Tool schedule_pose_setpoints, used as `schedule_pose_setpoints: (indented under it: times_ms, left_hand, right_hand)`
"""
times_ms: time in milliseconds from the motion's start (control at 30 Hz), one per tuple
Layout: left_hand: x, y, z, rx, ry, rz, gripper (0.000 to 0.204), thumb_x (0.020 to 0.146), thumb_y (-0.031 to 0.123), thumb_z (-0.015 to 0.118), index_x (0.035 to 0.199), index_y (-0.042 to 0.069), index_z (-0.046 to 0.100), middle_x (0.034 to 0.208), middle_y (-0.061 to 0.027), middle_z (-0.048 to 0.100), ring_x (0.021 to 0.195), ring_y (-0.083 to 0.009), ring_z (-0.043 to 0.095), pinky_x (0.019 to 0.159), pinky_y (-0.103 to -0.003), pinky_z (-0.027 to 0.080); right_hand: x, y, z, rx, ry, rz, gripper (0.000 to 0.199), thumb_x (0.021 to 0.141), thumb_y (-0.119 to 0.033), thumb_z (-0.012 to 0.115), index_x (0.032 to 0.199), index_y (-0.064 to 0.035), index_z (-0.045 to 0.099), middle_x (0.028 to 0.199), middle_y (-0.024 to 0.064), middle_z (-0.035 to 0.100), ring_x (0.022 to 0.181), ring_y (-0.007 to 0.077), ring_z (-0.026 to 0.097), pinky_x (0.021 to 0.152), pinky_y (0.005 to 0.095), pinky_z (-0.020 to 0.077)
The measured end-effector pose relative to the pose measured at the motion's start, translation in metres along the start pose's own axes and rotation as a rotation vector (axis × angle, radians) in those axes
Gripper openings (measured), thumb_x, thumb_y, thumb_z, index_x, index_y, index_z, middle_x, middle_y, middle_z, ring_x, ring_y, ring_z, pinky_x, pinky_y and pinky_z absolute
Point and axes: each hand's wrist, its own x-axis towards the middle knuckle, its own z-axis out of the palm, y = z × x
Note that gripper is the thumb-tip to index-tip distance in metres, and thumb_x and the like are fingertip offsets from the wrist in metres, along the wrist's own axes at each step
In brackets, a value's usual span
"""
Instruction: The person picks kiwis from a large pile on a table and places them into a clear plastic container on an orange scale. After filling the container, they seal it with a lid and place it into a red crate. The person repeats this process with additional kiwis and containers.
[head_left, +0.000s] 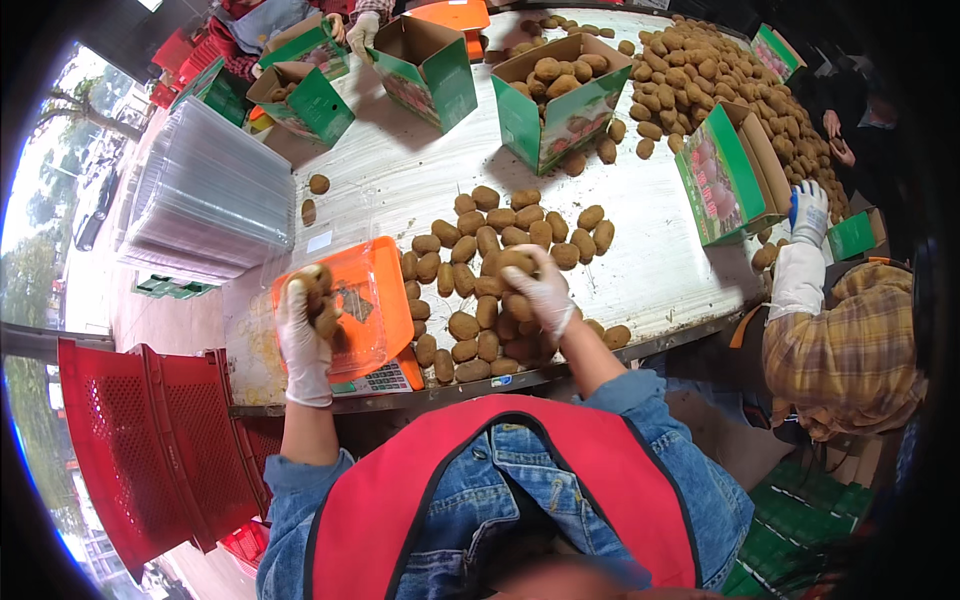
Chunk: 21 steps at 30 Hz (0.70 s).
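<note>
My left hand (303, 340), in a white glove, grips a few brown kiwifruit (322, 302) at the left side of a clear plastic clamshell box (362, 335). That box rests on an orange weighing scale (398, 305), whose keypad shows at the near edge. In a matching glove, my right hand (546, 294) curls round a kiwifruit (516, 262) above the loose kiwifruit (464, 250) spread over the white table (400, 190). Another fruit shows under its fingers; whether it is gripped too, I cannot tell.
Stacked clear plastic boxes (215, 195) stand on the left, above red crates (165, 450). Green cartons (520, 125) line the far side, one filled with kiwifruit. A large kiwifruit heap (690, 75) lies far right. A co-worker's gloved hand (808, 212) is near a carton (715, 190).
</note>
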Motion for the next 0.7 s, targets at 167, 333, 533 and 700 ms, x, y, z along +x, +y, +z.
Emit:
schedule_pose_setpoints:
  times_ms: [167, 333, 533, 700]
  left_hand:
    - [-0.012, -0.021, -0.059, 0.134, 0.363, 0.282, 0.028, 0.100, 0.030, 0.068, 0.113, 0.006, 0.068, 0.090, -0.0013, 0.054, 0.075, -0.0109, 0.052, 0.064, -0.026, 0.045]
    - [-0.004, -0.058, -0.088, 1.036, 0.288, 0.392, 0.037, 0.099, 0.023, 0.069, 0.127, 0.000, 0.063, 0.134, -0.0151, 0.056, 0.121, -0.0257, 0.054, 0.106, -0.038, 0.042]
    - [-0.024, -0.032, -0.072, 0.892, 0.254, 0.536, 0.039, 0.099, 0.016, 0.064, 0.135, 0.001, 0.058, 0.144, -0.0194, 0.051, 0.135, -0.0337, 0.047, 0.116, -0.045, 0.034]
    - [-0.016, -0.023, 0.043, 0.635, -0.093, 0.554, 0.043, 0.090, 0.006, 0.069, 0.132, 0.006, 0.062, 0.140, -0.0158, 0.053, 0.131, -0.0299, 0.050, 0.113, -0.043, 0.040]
  right_hand:
    - [0.008, -0.076, 0.176, -0.123, -0.399, -0.471, 0.052, 0.077, -0.033, 0.086, 0.122, -0.0185, 0.065, 0.145, 0.0249, 0.038, 0.133, 0.0450, 0.043, 0.115, 0.0461, 0.0366]
    - [0.001, -0.085, 0.237, -0.831, -0.773, -0.547, 0.050, 0.082, -0.026, 0.079, 0.128, -0.0150, 0.062, 0.151, 0.0248, 0.040, 0.133, 0.0437, 0.048, 0.113, 0.0462, 0.0414]
    - [0.045, -0.025, 0.102, -0.713, -0.287, -0.663, 0.035, 0.082, -0.022, 0.072, 0.115, -0.0111, 0.065, 0.133, 0.0117, 0.060, 0.122, 0.0366, 0.055, 0.104, 0.0476, 0.0444]
    - [0.060, 0.024, 0.018, -1.171, -0.215, -0.288, 0.037, 0.081, -0.023, 0.077, 0.116, -0.0160, 0.066, 0.126, 0.0103, 0.060, 0.121, 0.0325, 0.055, 0.100, 0.0468, 0.0447]
